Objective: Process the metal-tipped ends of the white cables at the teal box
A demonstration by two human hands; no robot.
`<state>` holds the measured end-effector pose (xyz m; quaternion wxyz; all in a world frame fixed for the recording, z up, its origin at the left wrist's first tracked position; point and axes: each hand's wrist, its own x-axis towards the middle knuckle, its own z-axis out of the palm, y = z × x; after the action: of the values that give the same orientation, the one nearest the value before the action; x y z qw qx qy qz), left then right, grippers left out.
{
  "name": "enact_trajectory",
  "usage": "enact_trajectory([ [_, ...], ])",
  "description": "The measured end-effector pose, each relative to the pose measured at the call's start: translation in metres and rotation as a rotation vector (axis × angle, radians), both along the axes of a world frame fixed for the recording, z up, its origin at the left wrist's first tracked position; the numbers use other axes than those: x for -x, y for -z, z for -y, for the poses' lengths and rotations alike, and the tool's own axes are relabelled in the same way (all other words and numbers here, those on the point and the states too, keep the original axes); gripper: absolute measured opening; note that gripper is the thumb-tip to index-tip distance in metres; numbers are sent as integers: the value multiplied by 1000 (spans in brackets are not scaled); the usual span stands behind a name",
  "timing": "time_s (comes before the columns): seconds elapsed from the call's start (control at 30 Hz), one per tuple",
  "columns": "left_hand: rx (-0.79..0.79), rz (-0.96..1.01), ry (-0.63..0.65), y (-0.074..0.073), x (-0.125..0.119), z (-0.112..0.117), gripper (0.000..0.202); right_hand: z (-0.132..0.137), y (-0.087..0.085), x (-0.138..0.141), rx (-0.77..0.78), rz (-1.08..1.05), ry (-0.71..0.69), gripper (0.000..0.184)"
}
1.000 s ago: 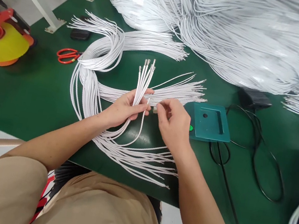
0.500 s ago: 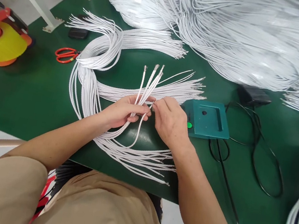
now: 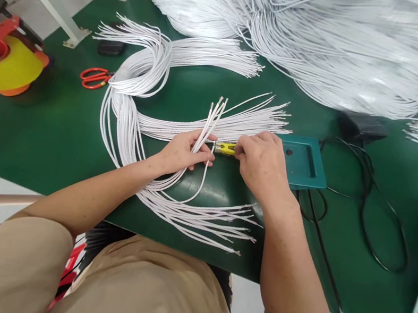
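Note:
My left hand point(image 3: 189, 153) is closed around several white cables point(image 3: 209, 124), whose cut ends point up and away from me. One cable bends down loosely from its fingertips. My right hand point(image 3: 259, 157) grips small yellow snips point(image 3: 227, 149), with the metal tip pointing left against the cable end at my left fingertips. Whether the blades are closed on it I cannot tell. The held cables come from a long bundle of white cables point(image 3: 125, 115) that loops across the green table point(image 3: 53, 142). More loose cable ends point(image 3: 216, 228) fan out nearer to me.
Large heaps of white cable point(image 3: 351, 57) cover the back. A teal device point(image 3: 312, 181) with a tray-like top sits beside my right hand, near black cords point(image 3: 366, 206). Red-handled scissors point(image 3: 94, 78) lie left, by a yellow and red tape holder point(image 3: 10, 65). A metal post point(image 3: 53, 5) rises behind.
My right hand has moved right, away from my left fingertips, and the yellow snips now show between the hands. The cables in my left hand stand closer together.

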<state>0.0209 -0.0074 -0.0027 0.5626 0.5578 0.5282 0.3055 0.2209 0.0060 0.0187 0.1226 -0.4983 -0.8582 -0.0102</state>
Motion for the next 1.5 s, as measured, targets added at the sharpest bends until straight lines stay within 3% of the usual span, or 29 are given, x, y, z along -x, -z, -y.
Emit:
enact_trajectory([
  [0.37, -96, -119, -37, 11, -4, -1, 50, 0, 1, -1, -34, -22, 60, 14],
  [0.53, -16, -37, -14, 10, 0, -5, 51, 0, 7, -15, -180, -55, 370, 29],
  [0.6, 20, 0, 4, 9, 4, -8, 52, -3, 11, -20, -167, -47, 397, 32],
  [0.73, 39, 51, 40, 6, 12, -10, 56, -2, 6, -17, -169, -76, 347, 30],
  [0.8, 27, 89, 58, 2, 14, -11, 57, 7, -4, -6, -158, -137, 241, 28],
  [0.9, -7, 144, 98, -3, 15, -10, 43, 35, -16, 21, -15, -194, -166, 21],
  [0.97, -15, 155, 112, -8, 15, -8, 35, 57, -17, 41, 39, -88, -466, 19],
  [1.0, -13, 151, 112, -11, 15, -7, 34, 66, -14, 49, 6, -22, -519, 20],
  [1.17, 13, 142, -2, -29, 20, 6, 39, 95, 0, 64, 13, 143, -384, 26],
  [1.5, -36, 175, -69, -40, 24, 33, 40, 125, 2, 66, 132, 68, -131, 24],
])
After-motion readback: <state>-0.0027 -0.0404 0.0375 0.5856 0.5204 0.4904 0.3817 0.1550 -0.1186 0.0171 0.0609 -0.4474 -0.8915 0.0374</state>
